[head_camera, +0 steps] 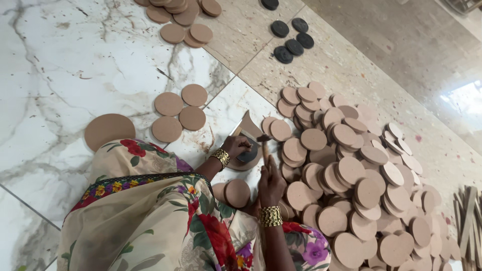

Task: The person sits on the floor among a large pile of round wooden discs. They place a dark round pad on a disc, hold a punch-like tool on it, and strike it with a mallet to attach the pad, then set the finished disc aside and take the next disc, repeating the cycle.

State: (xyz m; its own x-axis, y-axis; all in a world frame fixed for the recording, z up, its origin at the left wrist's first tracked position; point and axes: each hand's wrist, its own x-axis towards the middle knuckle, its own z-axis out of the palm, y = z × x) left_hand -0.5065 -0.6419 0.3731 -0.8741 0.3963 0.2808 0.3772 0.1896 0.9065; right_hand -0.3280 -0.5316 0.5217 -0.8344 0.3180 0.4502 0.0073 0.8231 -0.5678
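My left hand (236,146) presses down on a dark round disc (249,154) that lies on a brown disc on the floor. Next to it a flat metal blade (247,124) points away from me. My right hand (271,183) grips a small hammer (263,141) by its wooden handle, with the dark head just above the dark disc. Both wrists wear gold bangles. A floral cloth covers my lap at the bottom left.
A big heap of brown round discs (351,185) spreads to the right. Three small discs (181,108) and one larger disc (109,130) lie to the left. More brown discs (183,17) and black discs (291,37) lie farther off. Wooden sticks (468,221) are at the right edge.
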